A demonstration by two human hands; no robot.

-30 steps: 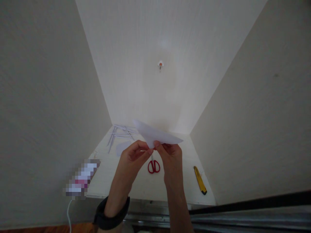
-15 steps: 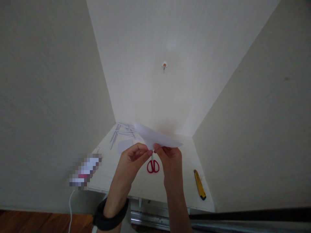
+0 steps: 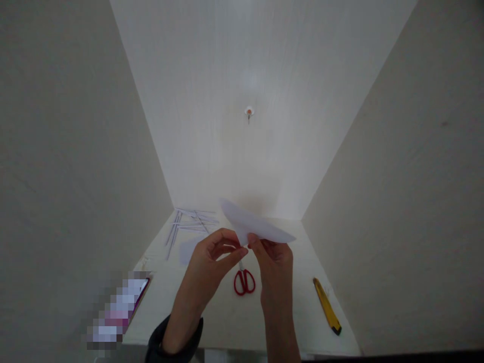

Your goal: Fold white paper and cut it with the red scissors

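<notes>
Here the left hand (image 3: 212, 257) and the right hand (image 3: 274, 262) both pinch the lower edge of a thin white paper piece (image 3: 255, 227), fingertips nearly meeting, above the pale table (image 3: 227, 322). The paper is smooth, with a curved edge. Below it lie red-handled scissors (image 3: 244, 280); right, a yellow cutter (image 3: 327, 306).

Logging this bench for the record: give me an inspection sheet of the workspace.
Surface: pale table set in a walled alcove.
Job's things: folded white paper, held above the table.
Clutter: red scissors, yellow utility knife, paper strips, a flat paper piece, a blurred flat item at the left edge.
Hands: left hand and right hand both pinch the paper's lower edge.
Cables: nothing seen.
Surroundings: plain walls; small wall hook.
</notes>
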